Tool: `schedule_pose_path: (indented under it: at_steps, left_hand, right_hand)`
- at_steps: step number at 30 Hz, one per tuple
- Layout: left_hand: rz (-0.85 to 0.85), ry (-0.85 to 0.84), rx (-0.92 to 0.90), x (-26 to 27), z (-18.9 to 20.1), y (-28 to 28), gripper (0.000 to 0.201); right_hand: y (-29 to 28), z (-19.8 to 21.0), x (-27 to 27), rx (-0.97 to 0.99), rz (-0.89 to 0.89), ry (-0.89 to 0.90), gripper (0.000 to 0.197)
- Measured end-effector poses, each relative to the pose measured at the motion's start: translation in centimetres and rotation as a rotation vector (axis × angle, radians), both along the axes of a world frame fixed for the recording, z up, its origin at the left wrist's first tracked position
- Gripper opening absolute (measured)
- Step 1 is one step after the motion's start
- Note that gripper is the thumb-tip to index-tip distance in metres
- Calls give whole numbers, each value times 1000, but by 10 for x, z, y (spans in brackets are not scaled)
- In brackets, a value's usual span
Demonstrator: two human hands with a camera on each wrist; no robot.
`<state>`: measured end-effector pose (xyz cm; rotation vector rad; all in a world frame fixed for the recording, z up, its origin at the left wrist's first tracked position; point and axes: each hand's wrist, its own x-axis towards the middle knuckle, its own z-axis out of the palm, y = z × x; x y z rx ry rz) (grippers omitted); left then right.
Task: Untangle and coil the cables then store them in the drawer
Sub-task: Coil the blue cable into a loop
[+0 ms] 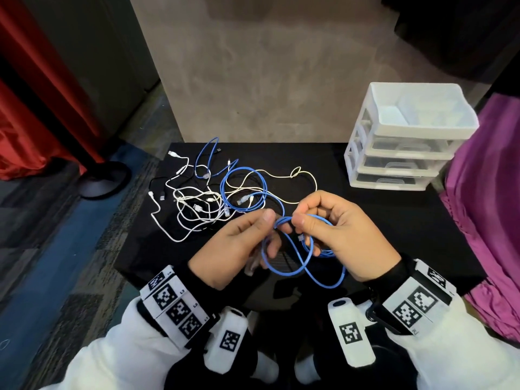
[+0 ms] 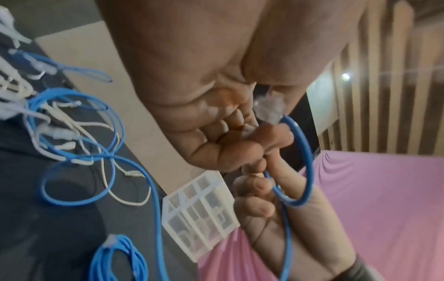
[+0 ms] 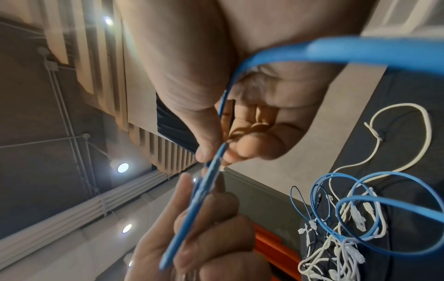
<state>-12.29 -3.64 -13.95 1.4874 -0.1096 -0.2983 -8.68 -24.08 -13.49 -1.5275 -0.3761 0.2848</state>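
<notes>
Both hands — left hand (image 1: pixel 236 243) and right hand (image 1: pixel 346 235) — pinch the blue cable (image 1: pixel 295 266) over the desk's (image 1: pixel 394 220) front edge, the tangled pile (image 1: pixel 202 204) sitting mid-desk.

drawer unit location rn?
Head view: the white drawer unit stands at the far right corner of the black table, beside the purple cloth, right of the cable tangle.

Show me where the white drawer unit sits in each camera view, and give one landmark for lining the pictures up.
Head: the drawer unit stands at the upper right, on the table's far right corner.
Left wrist: it appears tilted at lower centre, behind the hands.
Right wrist: not in this picture.
Shared landmark: the blue cable held between the left hand and the right hand, seen in all three views.
</notes>
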Motion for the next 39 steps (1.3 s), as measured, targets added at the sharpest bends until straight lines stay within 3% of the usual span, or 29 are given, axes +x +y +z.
schedule_pose_path:
  at_steps: [4, 10, 16, 21, 26, 32, 36, 39]
  left_hand:
    - [-31, 225, -226, -1, 3, -4, 26]
    - [-78, 397, -459, -5, 7, -10, 22]
    - [-140, 415, -510, 1, 12, 1, 22]
    - [36, 330, -672, 7, 31, 20, 25]
    - [93, 179, -859, 10, 38, 22, 33]
    - [363, -62, -569, 22, 31, 19, 26]
    - [453, -111, -286, 19, 22, 10, 21]
    - [360, -117, -60, 14, 17, 5, 18]
  right_hand:
    - [0, -1, -1, 3, 25, -4, 5]
    - [-1, -5, 2, -4, -3, -21, 5]
    - [0, -18, 2, 9, -41, -9, 15]
    - [0, -48, 2, 81, -185, 148, 23]
    - [13, -67, -16, -39, 16, 106, 29]
    - [20, -51, -35, -201, 333, 106, 27]
    - [17, -17, -37, -335, 319, -103, 16]
    - [14, 0, -35, -426, 222, -304, 19]
